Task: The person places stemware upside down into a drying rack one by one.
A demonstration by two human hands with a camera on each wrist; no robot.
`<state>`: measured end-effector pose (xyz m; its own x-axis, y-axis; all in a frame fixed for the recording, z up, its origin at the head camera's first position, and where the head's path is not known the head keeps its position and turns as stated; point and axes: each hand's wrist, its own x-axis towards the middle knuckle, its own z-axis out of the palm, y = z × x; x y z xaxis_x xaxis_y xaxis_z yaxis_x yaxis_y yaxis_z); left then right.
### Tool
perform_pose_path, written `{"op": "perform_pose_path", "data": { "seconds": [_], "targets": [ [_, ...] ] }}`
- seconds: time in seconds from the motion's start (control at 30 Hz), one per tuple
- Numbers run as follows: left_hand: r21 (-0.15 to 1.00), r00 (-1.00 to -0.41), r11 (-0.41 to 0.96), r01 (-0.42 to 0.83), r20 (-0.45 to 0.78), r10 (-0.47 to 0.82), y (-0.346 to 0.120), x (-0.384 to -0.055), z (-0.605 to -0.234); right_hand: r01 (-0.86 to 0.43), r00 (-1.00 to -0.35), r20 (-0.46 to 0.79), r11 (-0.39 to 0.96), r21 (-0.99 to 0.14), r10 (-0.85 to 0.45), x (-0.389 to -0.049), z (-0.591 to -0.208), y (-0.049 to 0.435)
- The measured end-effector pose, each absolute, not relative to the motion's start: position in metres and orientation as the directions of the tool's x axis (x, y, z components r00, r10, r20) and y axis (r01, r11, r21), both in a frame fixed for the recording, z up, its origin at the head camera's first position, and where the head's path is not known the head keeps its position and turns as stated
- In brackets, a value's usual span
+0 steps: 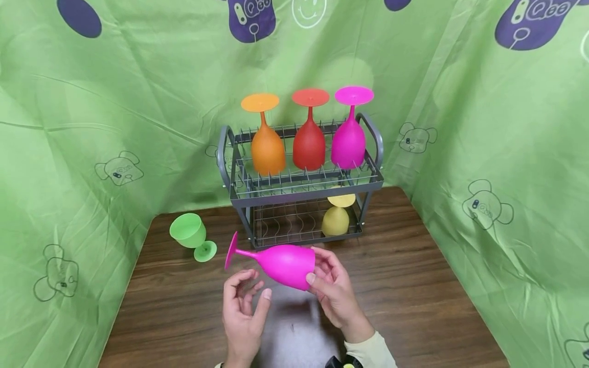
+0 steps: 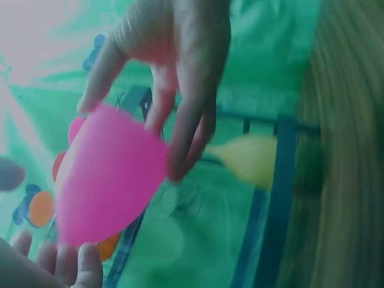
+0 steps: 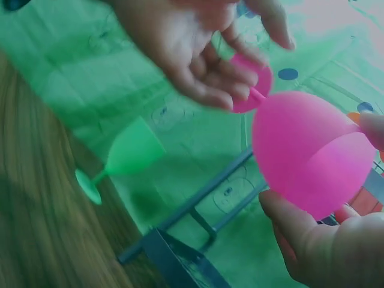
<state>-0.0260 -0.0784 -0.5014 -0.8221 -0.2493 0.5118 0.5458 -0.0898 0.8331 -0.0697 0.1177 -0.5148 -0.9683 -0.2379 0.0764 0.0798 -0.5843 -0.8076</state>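
Note:
A bright pink goblet (image 1: 285, 266) is held sideways above the table, its foot pointing left and its mouth to the right. My right hand (image 1: 338, 294) grips the bowl near the rim, thumb in front and fingers behind; the right wrist view shows the same goblet (image 3: 300, 150) between thumb and fingers. Beside the stem, my left hand (image 1: 244, 312) is raised with loosely bent fingers and thumb apart. It appears not to touch the goblet. In the left wrist view, the left hand's fingers (image 2: 63, 264) lie close to the bowl (image 2: 114, 174).
A grey two-tier dish rack (image 1: 303, 194) stands behind the hands. Orange (image 1: 268, 151), red (image 1: 309, 148) and pink (image 1: 348, 145) goblets sit upside down on top; a yellow goblet (image 1: 335, 222) is inverted below. A green goblet (image 1: 188, 231) stands upright at left. Green cloth (image 1: 115, 102) surrounds the table.

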Motion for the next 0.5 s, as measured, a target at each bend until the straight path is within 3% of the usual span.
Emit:
{"op": "perform_pose_path", "data": {
  "seconds": [0.2, 0.5],
  "targets": [
    [0.866, -0.921, -0.333, 0.372, 0.299, -0.252, -0.068, -0.029, -0.503, 0.179, -0.95, 0.051, -0.671, -0.72, -0.308, -0.065, -0.516, 0.113],
    [0.819, -0.926, -0.434, 0.375, 0.31, -0.216, -0.068, -0.038, -0.506, 0.239, -0.929, 0.035, -0.671, -0.702, -0.367, -0.059, -0.52, 0.103]
  ]
}}
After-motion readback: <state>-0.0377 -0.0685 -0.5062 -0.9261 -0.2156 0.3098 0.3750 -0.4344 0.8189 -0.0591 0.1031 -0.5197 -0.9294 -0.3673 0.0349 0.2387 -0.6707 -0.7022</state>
